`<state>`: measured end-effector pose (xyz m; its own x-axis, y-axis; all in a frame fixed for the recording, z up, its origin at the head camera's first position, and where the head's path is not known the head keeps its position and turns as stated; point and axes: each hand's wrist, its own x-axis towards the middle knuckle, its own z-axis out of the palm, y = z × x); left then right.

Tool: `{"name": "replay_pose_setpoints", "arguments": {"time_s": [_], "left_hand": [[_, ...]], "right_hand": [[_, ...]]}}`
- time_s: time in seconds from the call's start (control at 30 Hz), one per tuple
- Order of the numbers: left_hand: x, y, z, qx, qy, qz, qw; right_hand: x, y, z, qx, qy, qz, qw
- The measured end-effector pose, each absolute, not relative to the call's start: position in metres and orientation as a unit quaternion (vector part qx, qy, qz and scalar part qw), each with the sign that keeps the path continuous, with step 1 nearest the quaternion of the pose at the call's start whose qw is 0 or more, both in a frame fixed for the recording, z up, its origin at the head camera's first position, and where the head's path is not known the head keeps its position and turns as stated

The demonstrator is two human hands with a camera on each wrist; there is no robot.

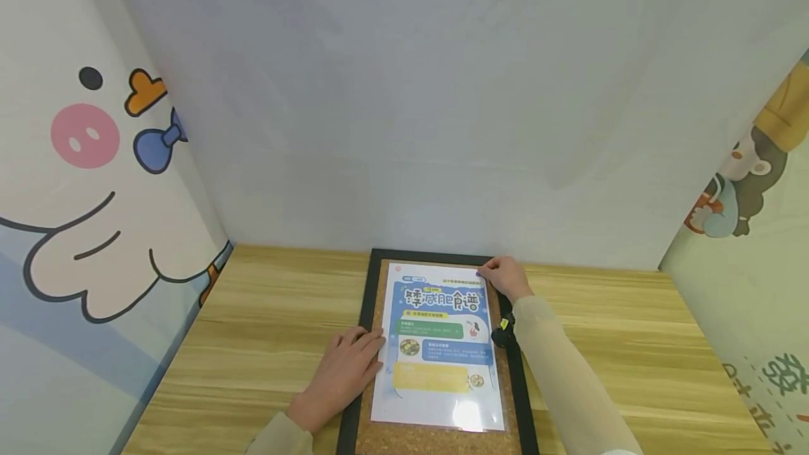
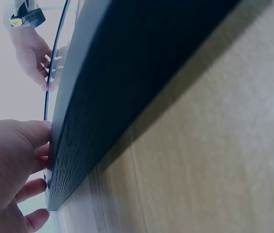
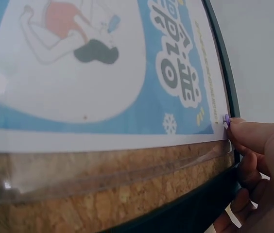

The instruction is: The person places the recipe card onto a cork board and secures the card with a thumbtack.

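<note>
A laminated poster (image 1: 439,348) with blue, green and yellow printing lies on a cork board (image 1: 442,442) with a black frame (image 1: 524,399). At the poster's upper right corner, my right hand (image 1: 505,278) pinches a small purple push pin (image 3: 227,120) between thumb and finger. The pin's point is at the poster's edge; how deep it sits cannot be told. My left hand (image 1: 344,374) rests across the frame's left side, its fingers stretched to the poster's left edge. In the left wrist view those fingers (image 2: 32,190) reach over the dark rim.
The board lies on a wood-grain table (image 1: 284,314), its far edge close to a pale cloth wall (image 1: 404,125). Cartoon-printed cloths hang at left and right. A small black device (image 1: 503,333) is on my right wrist.
</note>
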<state>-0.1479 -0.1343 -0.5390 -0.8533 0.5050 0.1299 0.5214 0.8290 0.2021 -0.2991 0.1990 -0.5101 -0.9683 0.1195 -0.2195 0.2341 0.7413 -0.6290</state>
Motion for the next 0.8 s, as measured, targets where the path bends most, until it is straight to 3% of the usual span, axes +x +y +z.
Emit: {"name": "replay_pose_setpoints", "arguments": {"time_s": [0.8], "left_hand": [[-0.1476, -0.1348, -0.5415, -0.269, -0.955, -0.117, 0.039]], "right_hand": [[-0.2975, 0.2011, -0.5145, 0.075, 0.93, -0.354, 0.07]]}}
